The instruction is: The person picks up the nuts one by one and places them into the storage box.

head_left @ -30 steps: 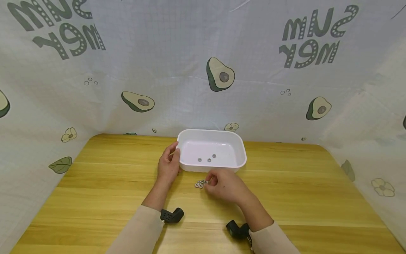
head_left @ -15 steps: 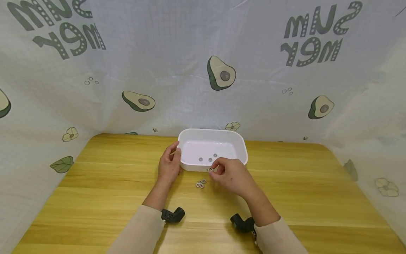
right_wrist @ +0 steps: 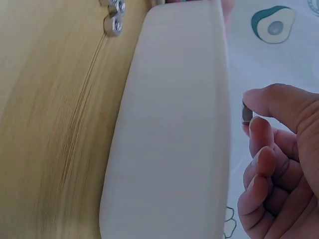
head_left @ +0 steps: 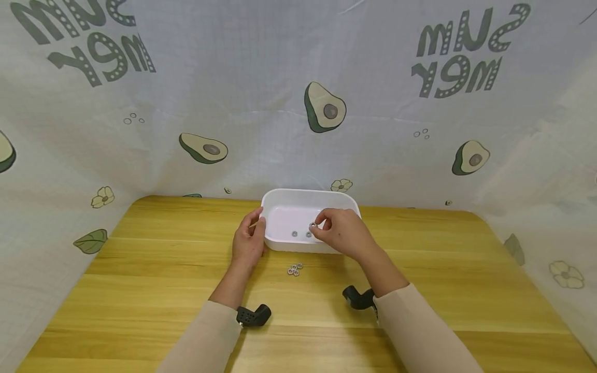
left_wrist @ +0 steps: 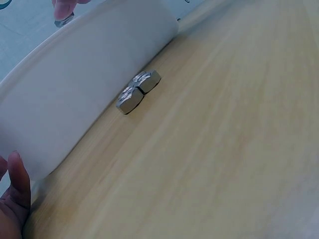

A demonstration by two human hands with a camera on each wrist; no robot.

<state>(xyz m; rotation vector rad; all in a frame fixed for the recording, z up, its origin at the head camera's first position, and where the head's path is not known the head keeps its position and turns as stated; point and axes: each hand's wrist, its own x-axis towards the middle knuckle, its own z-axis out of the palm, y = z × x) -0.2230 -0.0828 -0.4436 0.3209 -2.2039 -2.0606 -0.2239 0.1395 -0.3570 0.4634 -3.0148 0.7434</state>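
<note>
A white plastic box (head_left: 280, 245) stands on the wooden table. My left hand (head_left: 248, 242) holds its left end, thumb and fingers at the wall and rim. Over the inside of the box, my right hand (head_left: 342, 233) pinches a hex nut (head_left: 313, 225) between thumb and index finger. In the right wrist view this nut (right_wrist: 247, 113) is seen edge-on, above the rim. Two nuts show on the box floor, one at the left (head_left: 294, 233) and one (head_left: 309, 234) just under the pinched nut. Several more hex nuts (head_left: 296, 272) lie clustered on the table before the box.
The wooden table (head_left: 163, 290) extends to both sides and in front of the box. A white curtain (head_left: 261, 129) with avocado prints hangs behind it. Black cameras sit on the left wrist (head_left: 254, 316) and right wrist (head_left: 359, 298).
My right hand has picked a nut from the cluster on the table and carried it up and forward over the box's front rim. The left hand has stayed at the box.
</note>
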